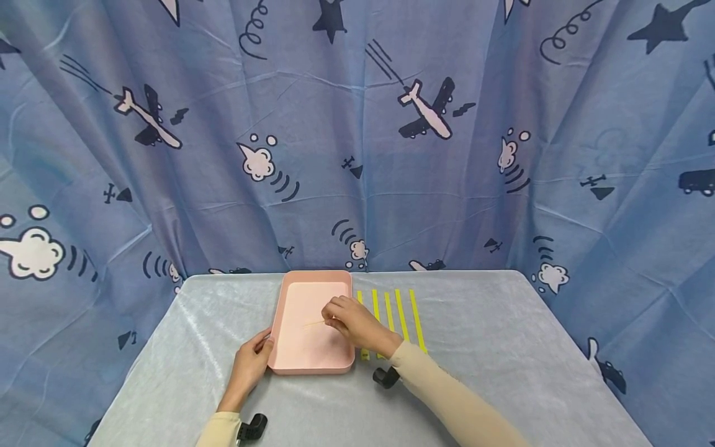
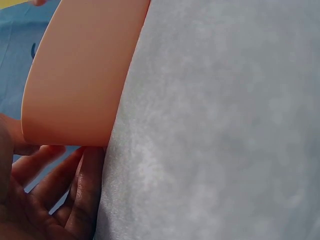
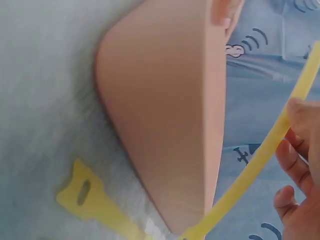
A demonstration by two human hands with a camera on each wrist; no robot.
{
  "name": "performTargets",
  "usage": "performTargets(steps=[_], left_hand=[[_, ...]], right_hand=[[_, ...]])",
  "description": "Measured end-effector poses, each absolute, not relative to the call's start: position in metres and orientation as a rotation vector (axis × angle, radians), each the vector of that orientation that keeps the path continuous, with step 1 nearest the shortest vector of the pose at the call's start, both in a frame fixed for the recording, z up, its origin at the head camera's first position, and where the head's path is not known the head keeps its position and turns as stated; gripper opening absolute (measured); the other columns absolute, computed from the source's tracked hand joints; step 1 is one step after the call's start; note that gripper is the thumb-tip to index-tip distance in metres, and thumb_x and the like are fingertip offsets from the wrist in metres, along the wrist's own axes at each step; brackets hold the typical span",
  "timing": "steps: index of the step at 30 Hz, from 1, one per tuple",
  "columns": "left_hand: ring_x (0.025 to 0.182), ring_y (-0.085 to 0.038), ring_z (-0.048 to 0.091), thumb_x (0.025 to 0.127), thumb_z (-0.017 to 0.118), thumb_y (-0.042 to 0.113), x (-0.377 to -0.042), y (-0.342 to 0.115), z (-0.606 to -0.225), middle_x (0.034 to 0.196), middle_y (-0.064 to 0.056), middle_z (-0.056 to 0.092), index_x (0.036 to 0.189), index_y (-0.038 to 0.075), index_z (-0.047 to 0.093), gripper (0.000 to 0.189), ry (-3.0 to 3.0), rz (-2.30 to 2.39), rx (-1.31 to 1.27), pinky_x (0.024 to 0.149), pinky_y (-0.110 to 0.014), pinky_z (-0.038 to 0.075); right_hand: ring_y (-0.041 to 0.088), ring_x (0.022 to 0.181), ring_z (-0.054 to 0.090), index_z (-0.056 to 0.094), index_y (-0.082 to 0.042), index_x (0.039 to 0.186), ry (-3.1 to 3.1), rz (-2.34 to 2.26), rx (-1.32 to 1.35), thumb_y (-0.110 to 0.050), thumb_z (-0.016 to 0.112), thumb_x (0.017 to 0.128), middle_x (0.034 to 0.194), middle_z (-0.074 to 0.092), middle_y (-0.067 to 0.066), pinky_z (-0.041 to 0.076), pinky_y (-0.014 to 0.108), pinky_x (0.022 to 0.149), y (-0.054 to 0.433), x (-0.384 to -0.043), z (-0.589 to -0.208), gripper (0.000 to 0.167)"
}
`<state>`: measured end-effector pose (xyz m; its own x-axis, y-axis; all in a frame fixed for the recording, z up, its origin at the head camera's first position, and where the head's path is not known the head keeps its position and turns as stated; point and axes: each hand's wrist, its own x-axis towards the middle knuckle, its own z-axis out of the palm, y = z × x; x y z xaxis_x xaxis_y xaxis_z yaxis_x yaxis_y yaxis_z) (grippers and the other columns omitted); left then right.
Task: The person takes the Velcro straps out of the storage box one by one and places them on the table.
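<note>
My left hand (image 1: 251,366) holds the near-left side of a shallow pink tray (image 1: 313,367), with the thumb at its rim. In the left wrist view, the fingers lie against the outside of the tray's wall (image 2: 80,85). Over the tray, my right hand (image 1: 354,323) pinches a thin, flexible yellow strip (image 3: 260,160) between thumb and fingers. That strip shows almost edge-on in the head view and bends in a long curve in the right wrist view.
Several more yellow strips (image 1: 416,320) lie side by side right of the tray. One has a wider slotted end (image 3: 82,195). A pale grey cloth covers the table (image 1: 480,372), and a blue patterned curtain (image 1: 357,186) hangs behind it.
</note>
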<state>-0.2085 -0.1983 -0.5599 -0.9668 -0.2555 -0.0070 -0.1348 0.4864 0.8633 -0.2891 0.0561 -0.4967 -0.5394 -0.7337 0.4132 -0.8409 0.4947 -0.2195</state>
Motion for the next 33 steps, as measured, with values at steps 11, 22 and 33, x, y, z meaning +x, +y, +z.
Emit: performTargets(steps=[11, 22, 33], left_hand=[[0.112, -0.030, 0.065, 0.101, 0.053, 0.022, -0.208, -0.198, -0.558, 0.121, -0.019, 0.069, 0.139, 0.006, 0.056, 0.041, -2.616, -1.482, 0.341, 0.095, -0.045, 0.051], [0.115, -0.031, 0.064, 0.102, 0.053, 0.023, -0.207, -0.199, -0.560, 0.125, -0.019, 0.067, 0.140, 0.007, 0.055, 0.041, -2.619, -1.499, 0.348, 0.097, -0.046, 0.050], [0.114, -0.031, 0.065, 0.102, 0.053, 0.023, -0.207, -0.198, -0.559, 0.124, -0.019, 0.068, 0.140, 0.006, 0.055, 0.042, -2.616, -1.511, 0.339, 0.095, -0.045, 0.051]], right_hand=[[0.005, 0.080, 0.052, 0.056, -0.016, 0.096, -2.464, 1.165, 1.164, -0.015, 0.061, 0.096, 0.087, 0.058, -0.005, 0.046, 0.020, 0.071, 0.059, -0.278, -0.484, 0.005], [0.007, 0.074, 0.052, 0.058, -0.014, 0.099, -2.472, 1.462, 0.927, -0.019, 0.061, 0.096, 0.084, 0.061, 0.000, 0.044, 0.019, 0.061, 0.067, -0.276, -0.480, 0.007], [0.011, 0.078, 0.057, 0.060, -0.007, 0.115, -2.425, 1.772, 0.700, -0.014, 0.062, 0.097, 0.093, 0.062, 0.009, 0.052, 0.023, 0.070, 0.074, -0.274, -0.477, 0.019]])
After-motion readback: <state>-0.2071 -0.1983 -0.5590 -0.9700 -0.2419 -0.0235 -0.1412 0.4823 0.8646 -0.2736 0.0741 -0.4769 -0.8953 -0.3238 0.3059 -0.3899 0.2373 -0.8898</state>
